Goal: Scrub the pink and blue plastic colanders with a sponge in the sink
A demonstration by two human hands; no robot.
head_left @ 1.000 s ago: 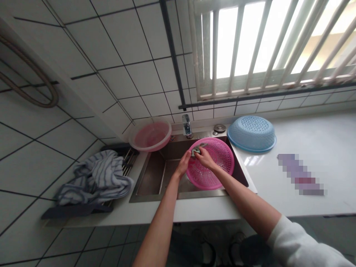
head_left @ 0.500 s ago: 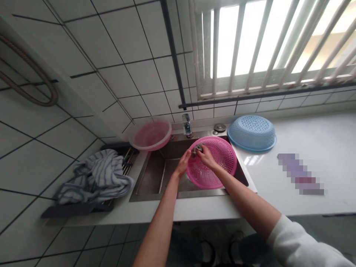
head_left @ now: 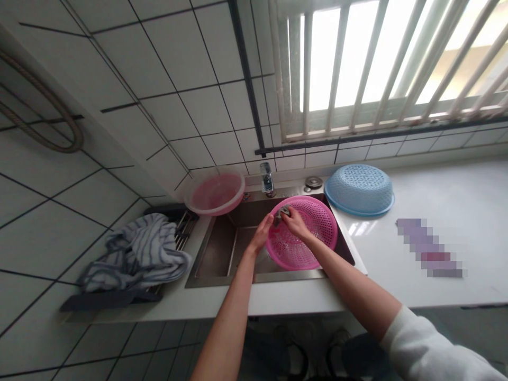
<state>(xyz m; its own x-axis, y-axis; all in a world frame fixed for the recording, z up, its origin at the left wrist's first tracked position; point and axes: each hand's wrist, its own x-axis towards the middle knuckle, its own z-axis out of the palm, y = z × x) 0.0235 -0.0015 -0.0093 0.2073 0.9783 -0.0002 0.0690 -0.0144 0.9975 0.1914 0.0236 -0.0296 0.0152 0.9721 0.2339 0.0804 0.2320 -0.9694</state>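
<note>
A pink plastic colander point(head_left: 317, 238) sits tilted over the right part of the steel sink point(head_left: 218, 254), its inside facing me. My left hand point(head_left: 262, 233) grips the colander's left rim. Against the inner wall near that rim, my right hand point(head_left: 294, 221) presses a crumpled grey-green cloth point(head_left: 282, 211). The right fingers are closed around the cloth, and part of it shows between the two hands. Behind the sink stands a chrome faucet point(head_left: 266, 177).
An upside-down blue basket point(head_left: 359, 188) and a blurred-out purple item point(head_left: 428, 248) lie on the white counter point(head_left: 468, 211) at right. A pink basin point(head_left: 216, 193) rests at the sink's back left corner. A striped towel point(head_left: 143, 248) lies on a rack at left. A drain strainer point(head_left: 313, 182) sits behind the sink.
The right hand and the cloth have shifted very slightly along the colander's inner wall. The colander has barely moved, and the left hand keeps its hold on the rim.
</note>
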